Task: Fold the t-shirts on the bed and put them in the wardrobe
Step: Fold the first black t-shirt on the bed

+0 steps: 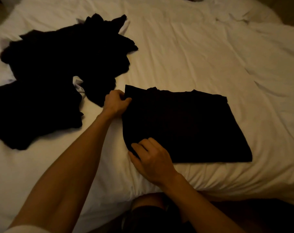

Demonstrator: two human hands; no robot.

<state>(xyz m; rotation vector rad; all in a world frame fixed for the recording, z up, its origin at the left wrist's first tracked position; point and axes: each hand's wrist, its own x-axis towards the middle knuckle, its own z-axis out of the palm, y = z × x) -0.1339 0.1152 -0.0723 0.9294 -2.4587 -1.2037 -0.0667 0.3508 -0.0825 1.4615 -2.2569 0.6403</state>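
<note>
Shirt (185, 125), black and folded to a rough rectangle, lies flat on the white bed (193, 47), near its front edge. A pile (58, 64) of more black shirts sprawls just left of it, with a scrap of white cloth (79, 84) showing through. Left hand (116, 102) pinches the shirt's far left corner, fingers curled on the fabric. Right hand (153, 158) grips the near left corner, fingers curled on top, thumb at the edge.

Open sheet on bed (201, 47) beyond and right of folded t-shirt (185, 125); heap of dark clothes (58, 64) crowds left side.
</note>
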